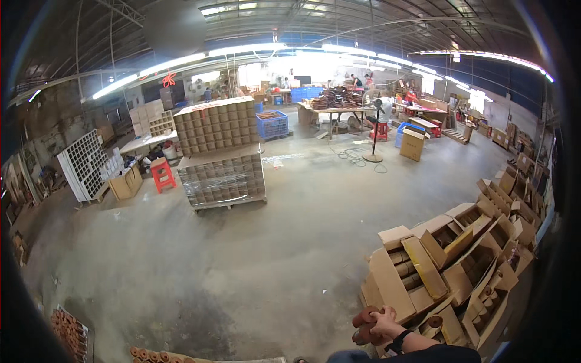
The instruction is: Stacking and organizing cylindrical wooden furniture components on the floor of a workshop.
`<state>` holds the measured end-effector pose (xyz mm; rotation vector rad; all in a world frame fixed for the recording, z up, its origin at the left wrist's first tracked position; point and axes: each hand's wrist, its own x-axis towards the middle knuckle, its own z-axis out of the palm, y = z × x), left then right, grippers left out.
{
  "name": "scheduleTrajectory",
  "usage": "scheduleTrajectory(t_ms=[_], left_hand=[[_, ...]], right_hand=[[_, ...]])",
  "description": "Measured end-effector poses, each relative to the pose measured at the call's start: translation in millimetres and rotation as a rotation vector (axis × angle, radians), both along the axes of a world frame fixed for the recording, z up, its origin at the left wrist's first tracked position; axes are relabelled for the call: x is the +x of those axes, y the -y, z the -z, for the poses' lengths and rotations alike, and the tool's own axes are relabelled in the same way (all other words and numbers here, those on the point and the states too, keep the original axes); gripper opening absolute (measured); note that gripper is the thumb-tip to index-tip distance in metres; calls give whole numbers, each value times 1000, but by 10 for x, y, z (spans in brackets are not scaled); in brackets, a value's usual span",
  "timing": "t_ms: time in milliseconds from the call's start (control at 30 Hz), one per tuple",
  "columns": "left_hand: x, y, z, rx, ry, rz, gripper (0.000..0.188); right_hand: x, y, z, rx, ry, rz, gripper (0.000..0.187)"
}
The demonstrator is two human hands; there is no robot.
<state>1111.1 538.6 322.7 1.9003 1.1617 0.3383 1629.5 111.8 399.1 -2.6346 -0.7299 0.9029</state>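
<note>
At the lower right, my right hand (385, 325), with a dark band at the wrist, is closed around reddish-brown cylinders (364, 334). The cylinders are held together beside an open cardboard box (386, 278). More brown cylinders (413, 281) lie inside that box. A box nearer to me, close to my wrist, holds another round piece (434, 322). Farther right, an open box has paler cylinders (484, 305) in it. My left hand is out of view.
Open cartons (466, 218) line the right side. A stack of gridded cardboard racks (221, 175) stands mid-left, near a red stool (162, 174). Cylinders fill a crate (69, 339) at lower left. A fan stand (374, 139) and cables stand ahead; people sit at tables beyond.
</note>
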Motion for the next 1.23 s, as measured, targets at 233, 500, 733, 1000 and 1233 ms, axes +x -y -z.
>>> scheduleTrajectory(t_ms=[233,500,733,1000,1233], left_hand=[[80,-1035,-68,58,-143,3,52],[-739,1195,256,-168,-326,-764,65],[-105,1608,-846,-645,-582,-1301,82],[206,1427,-535,-1147,-300,-1616,77],[-121,1010,-182,-1173,-231,-1720,71]], right_hand=[[591,-1135,-17,-110,95,12,82],[1418,-3098,571,-262,229,-346,83],[1014,-5634,489,-377,225,-659,83],[-338,-8439,859,-230,313,-1033,82],[-2258,-10331,771,-159,358,-1327,81]])
